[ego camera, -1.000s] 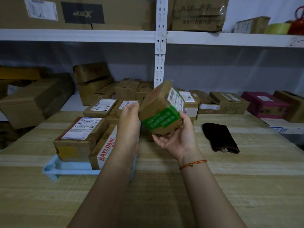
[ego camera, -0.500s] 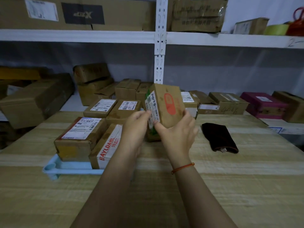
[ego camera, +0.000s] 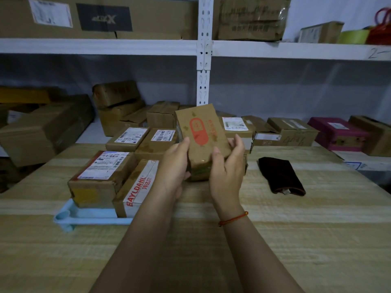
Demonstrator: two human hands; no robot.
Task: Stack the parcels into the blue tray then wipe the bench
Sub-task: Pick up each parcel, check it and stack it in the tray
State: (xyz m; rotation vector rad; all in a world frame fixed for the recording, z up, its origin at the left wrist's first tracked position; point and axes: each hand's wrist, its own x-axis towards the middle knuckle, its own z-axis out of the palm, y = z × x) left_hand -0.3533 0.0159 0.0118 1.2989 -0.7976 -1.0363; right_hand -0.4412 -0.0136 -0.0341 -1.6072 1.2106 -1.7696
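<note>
Both hands hold a brown parcel with a red oval print above the wooden bench, its printed face turned up toward me. My left hand grips its left side and my right hand its right side. To the left, the light blue tray carries several parcels: a labelled box, a BAYLDAHL box, and two labelled boxes behind them. A dark cloth lies on the bench to the right.
White metal shelving stands behind the bench, with many cardboard boxes on its lower level and a magenta box at the right. Large cartons fill the upper shelf.
The parcel has been turned in my hands from its green-labelled side to the red-printed face, and lowered slightly toward the bench near the tray.
</note>
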